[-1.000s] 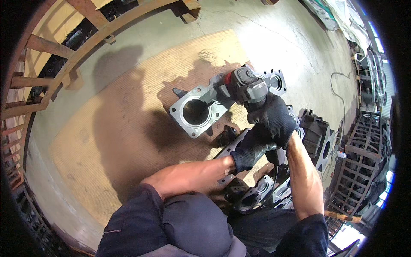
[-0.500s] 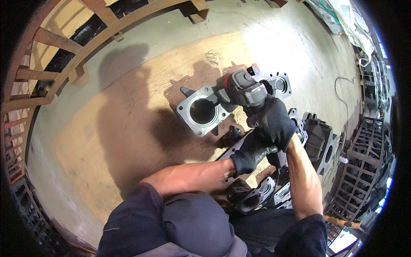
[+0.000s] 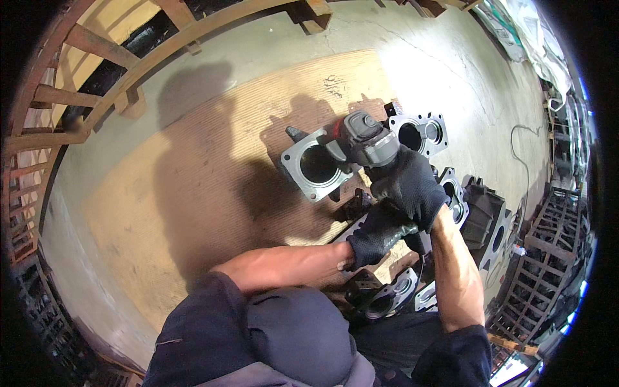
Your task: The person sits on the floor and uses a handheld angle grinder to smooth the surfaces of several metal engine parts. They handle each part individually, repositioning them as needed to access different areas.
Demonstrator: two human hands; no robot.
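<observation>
Both my hands wear black gloves and are closed around a dark grey power tool with a red ring, which looks like an angle grinder (image 3: pixel 371 138). My right hand (image 3: pixel 412 184) wraps the body just behind the tool's head. Lower down, my left hand (image 3: pixel 380 235) grips the rear part, its fingertips partly hidden. The tool's head hangs over the right edge of a metal casting (image 3: pixel 296 169) with a flat square flange and a large round hole. What touches the metal under the head is hidden. Beyond it lies a second casting (image 3: pixel 438 119) with two round openings.
More castings (image 3: pixel 403 290) lie close to my legs, and a dark ribbed one (image 3: pixel 480 206) stands at the right. Ridged tan sheeting (image 3: pixel 142 213) covers the floor. Wooden racks (image 3: pixel 97 45) border the upper left; a black crate (image 3: pixel 541 271) and a cable (image 3: pixel 525 151) are at right.
The grinder's head has shifted slightly left relative to the nearer casting, nearer its round hole. The view has shifted a little, and both hands keep their hold.
</observation>
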